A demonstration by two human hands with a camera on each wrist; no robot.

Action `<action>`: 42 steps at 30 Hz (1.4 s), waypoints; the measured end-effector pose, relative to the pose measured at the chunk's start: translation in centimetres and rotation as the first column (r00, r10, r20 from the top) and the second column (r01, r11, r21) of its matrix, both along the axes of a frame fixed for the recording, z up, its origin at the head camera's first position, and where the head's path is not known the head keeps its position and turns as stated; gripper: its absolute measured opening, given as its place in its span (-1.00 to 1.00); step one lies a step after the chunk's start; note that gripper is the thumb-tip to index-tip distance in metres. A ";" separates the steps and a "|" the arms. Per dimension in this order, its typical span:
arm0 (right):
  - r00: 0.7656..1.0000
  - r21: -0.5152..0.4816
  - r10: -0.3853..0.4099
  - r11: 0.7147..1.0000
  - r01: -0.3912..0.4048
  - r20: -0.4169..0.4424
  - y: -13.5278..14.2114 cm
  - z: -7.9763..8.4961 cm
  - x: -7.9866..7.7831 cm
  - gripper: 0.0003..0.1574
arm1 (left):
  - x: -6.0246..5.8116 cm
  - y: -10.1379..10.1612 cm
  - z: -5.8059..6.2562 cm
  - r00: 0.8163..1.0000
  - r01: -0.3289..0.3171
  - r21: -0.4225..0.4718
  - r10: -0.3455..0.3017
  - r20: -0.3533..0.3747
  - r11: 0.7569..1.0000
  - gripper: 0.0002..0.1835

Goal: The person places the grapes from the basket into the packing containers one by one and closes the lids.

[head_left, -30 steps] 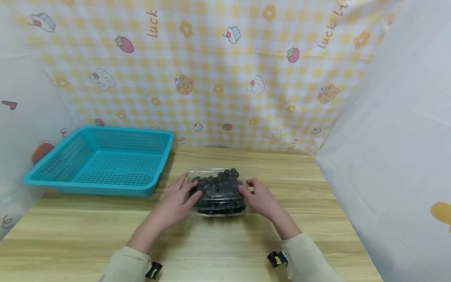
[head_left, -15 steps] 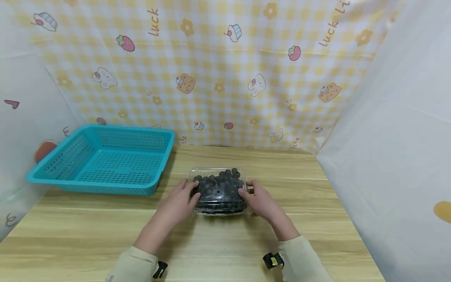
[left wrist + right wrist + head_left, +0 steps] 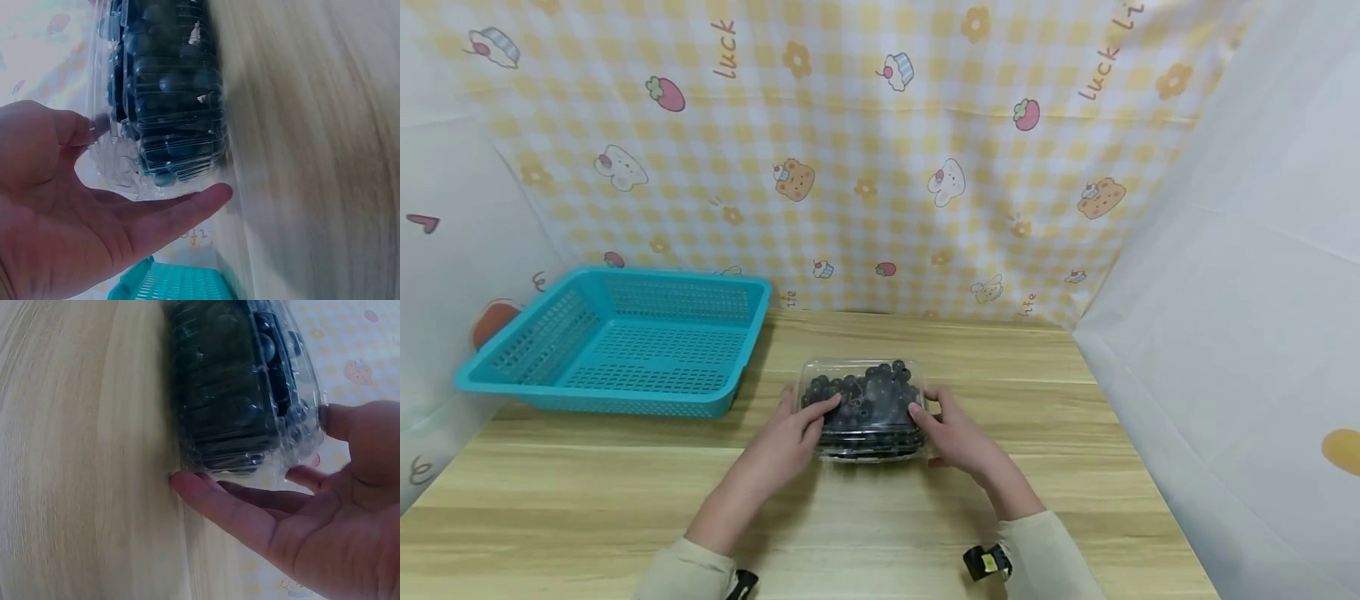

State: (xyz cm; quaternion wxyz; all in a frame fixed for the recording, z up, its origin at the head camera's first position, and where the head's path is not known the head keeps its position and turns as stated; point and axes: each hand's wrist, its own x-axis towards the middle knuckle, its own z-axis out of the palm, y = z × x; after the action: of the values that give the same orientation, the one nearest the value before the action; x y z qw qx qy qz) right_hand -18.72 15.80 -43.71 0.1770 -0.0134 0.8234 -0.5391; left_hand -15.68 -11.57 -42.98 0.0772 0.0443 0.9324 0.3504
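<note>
A clear plastic clamshell box of dark grapes (image 3: 872, 408) sits on the table in front of the person, its lid down. At the box's left end is the left hand (image 3: 786, 437), one digit stretched over the lid and other fingers along the side wall. The left wrist view has its thumb on the lid's rim and its fingers (image 3: 181, 219) by the end wall. The right hand (image 3: 958, 429) holds the opposite end, thumb on the lid's edge. In the right wrist view its fingers (image 3: 225, 512) reach low along the end wall.
A turquoise perforated plastic basket (image 3: 647, 400) stands at the back left of the wooden table (image 3: 1037, 400). Behind the table hangs a yellow checked cloth (image 3: 865, 150) with cartoon prints. White sheets (image 3: 1247, 275) border both sides.
Over the last half second the left hand has shifted, one digit reaching farther right across the lid. The right hand has kept its place, and the box has hardly moved.
</note>
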 end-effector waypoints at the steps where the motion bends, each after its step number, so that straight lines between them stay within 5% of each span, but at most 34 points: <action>1: 1.000 -0.010 0.024 1.000 -0.024 0.007 0.3 0.0 0.1 -0.23 | 0.0 -0.1 0.0 1.000 0.000 0.012 0.000 0.010 1.000 -0.50; 9: 0.964 -0.144 0.249 0.962 -0.234 0.093 3.1 0.2 0.9 -0.14 | -0.2 -0.7 0.5 0.998 0.027 0.072 -0.030 0.047 0.997 -0.50; 16: 0.970 -0.132 0.218 0.970 -0.204 0.108 3.3 0.3 1.1 0.07 | -0.5 -0.9 0.7 0.991 -0.016 0.264 -0.019 0.129 0.964 -0.42; 20: 0.975 -0.186 0.183 0.970 -0.158 0.126 3.0 0.3 1.1 0.07 | -0.5 -1.4 0.8 0.974 -0.077 0.415 -0.019 0.224 0.907 -0.37; 27: 0.980 -0.224 0.128 0.970 -0.091 0.154 2.6 0.2 1.4 0.06 | -0.5 -2.5 0.1 0.930 -0.235 0.604 -0.005 0.369 0.761 -0.29; 30: 0.979 -0.231 0.122 0.969 -0.083 0.163 2.5 0.2 1.4 0.05 | -0.6 -2.9 -0.2 0.928 -0.232 0.629 -0.023 0.371 0.742 -0.23; 36: 0.975 -0.253 0.136 0.963 -0.088 0.177 2.8 0.1 1.4 0.03 | -0.5 -3.5 -0.7 0.931 -0.139 0.644 -0.122 0.344 0.753 -0.19; 42: 0.972 -0.282 0.139 0.956 -0.081 0.192 3.0 -0.1 1.3 0.03 | -0.3 -4.6 -1.2 0.928 -0.059 0.704 -0.222 0.300 0.708 -0.12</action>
State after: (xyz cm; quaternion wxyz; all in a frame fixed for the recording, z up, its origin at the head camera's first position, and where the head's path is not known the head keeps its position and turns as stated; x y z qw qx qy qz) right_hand -17.45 18.83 -43.80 0.2890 -0.0269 0.7160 -0.6349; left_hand -15.96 -16.17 -44.14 0.2408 0.0467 0.6949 0.6759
